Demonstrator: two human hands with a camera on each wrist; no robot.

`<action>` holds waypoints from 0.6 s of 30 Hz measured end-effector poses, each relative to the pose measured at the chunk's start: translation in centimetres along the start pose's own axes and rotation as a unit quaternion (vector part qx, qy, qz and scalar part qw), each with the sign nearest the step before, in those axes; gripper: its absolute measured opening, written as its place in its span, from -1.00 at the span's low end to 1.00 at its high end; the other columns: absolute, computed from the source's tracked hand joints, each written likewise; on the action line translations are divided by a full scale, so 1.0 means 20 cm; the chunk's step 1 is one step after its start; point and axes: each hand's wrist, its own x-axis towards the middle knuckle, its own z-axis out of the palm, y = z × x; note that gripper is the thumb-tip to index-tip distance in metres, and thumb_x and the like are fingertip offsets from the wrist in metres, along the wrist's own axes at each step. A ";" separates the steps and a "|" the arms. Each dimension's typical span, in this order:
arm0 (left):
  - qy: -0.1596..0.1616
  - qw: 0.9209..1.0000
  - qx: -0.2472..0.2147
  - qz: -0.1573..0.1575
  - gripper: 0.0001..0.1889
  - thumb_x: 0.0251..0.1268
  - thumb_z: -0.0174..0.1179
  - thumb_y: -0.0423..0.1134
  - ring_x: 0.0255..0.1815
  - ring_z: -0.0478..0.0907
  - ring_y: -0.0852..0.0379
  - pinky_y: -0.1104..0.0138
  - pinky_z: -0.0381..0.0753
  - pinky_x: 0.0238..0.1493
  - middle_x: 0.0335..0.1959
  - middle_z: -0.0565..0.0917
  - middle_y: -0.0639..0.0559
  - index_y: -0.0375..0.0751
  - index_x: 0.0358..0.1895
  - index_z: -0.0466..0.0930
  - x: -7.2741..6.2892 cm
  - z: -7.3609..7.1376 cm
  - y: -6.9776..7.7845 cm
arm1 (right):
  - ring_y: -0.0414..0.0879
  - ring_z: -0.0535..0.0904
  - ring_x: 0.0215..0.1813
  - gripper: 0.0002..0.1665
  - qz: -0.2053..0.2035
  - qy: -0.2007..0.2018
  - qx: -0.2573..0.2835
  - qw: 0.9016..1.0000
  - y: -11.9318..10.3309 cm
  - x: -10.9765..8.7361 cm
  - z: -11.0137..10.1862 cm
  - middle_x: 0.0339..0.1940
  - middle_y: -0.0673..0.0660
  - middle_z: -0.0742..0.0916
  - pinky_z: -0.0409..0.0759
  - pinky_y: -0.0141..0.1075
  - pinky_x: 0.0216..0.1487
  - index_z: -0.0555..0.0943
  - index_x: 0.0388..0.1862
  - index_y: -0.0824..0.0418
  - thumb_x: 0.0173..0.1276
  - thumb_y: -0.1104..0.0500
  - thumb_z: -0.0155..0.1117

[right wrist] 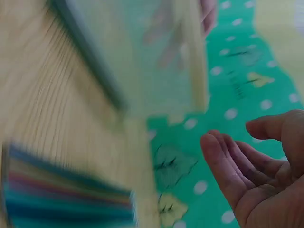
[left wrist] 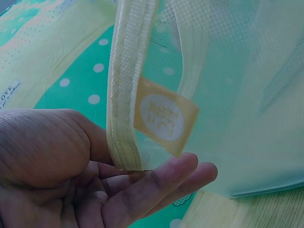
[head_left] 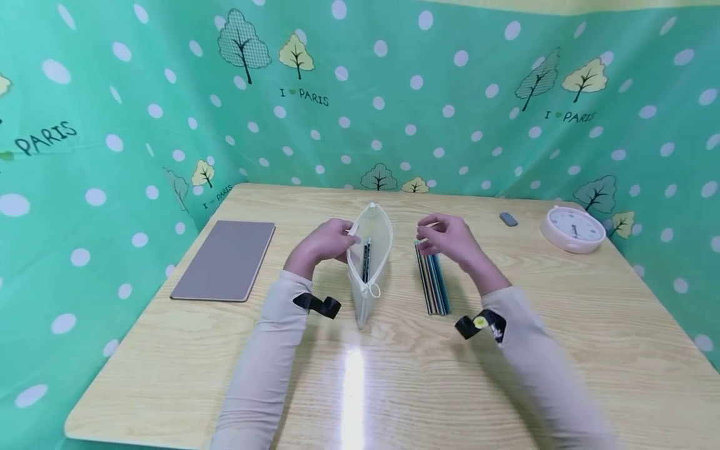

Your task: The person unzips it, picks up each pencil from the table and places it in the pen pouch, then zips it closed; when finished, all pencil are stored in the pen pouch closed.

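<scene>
My left hand point(head_left: 327, 240) pinches the zippered rim of a pale, see-through mesh pouch point(head_left: 378, 232), which stands on the table with its mouth spread wide. Two dark pencils point(head_left: 367, 261) are inside it. Up close in the left wrist view, a tan fabric tag point(left wrist: 164, 116) sticks out beside the fingers. To the pouch's right, several pencils point(head_left: 434, 284) lie side by side in a flat row. Over their far end is my right hand point(head_left: 449, 239), fingers loosely bent; the right wrist view shows thumb and fingers point(right wrist: 228, 164) apart with nothing between them.
A grey notebook point(head_left: 225, 259) lies on the left of the wooden table point(head_left: 315, 387). At the back right are a small blue-grey block point(head_left: 509, 219) and a round pink clock point(head_left: 574, 230). Green dotted cloth point(head_left: 394, 112) hangs behind the table and along its sides.
</scene>
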 end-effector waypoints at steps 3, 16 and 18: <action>-0.002 1.000 0.000 -0.001 -0.51 0.62 -0.01 -0.36 -0.10 0.78 -0.20 0.12 0.79 0.05 0.20 0.63 -0.43 -0.51 0.48 0.29 0.00 0.00 0.00 | 0.09 0.78 -0.18 -0.54 0.038 -0.036 -0.114 0.992 0.06 0.07 -0.07 0.02 0.50 0.70 0.83 -0.19 -0.10 0.49 0.29 0.53 0.57 0.22 0.15; -0.010 1.000 -0.007 0.005 -0.49 0.59 -0.01 -0.40 -0.07 0.77 -0.21 0.13 0.80 0.02 0.19 0.63 -0.45 -0.55 0.49 0.26 -0.02 0.00 -0.02 | -0.08 0.70 -0.54 -0.73 0.081 -0.071 -0.341 0.934 0.28 0.18 -0.07 -0.54 0.21 0.72 0.78 -0.27 -0.43 0.63 -0.05 0.58 0.40 0.36 0.19; -0.004 1.000 -0.006 0.010 -0.50 0.59 -0.01 -0.39 -0.07 0.77 -0.20 0.14 0.80 0.02 0.18 0.63 -0.44 -0.56 0.48 0.26 -0.02 -0.01 -0.03 | -0.09 0.68 -0.59 -0.80 0.072 -0.060 -0.350 0.932 0.27 0.19 -0.05 -0.59 0.20 0.70 0.76 -0.30 -0.49 0.65 -0.17 0.55 0.37 0.38 0.20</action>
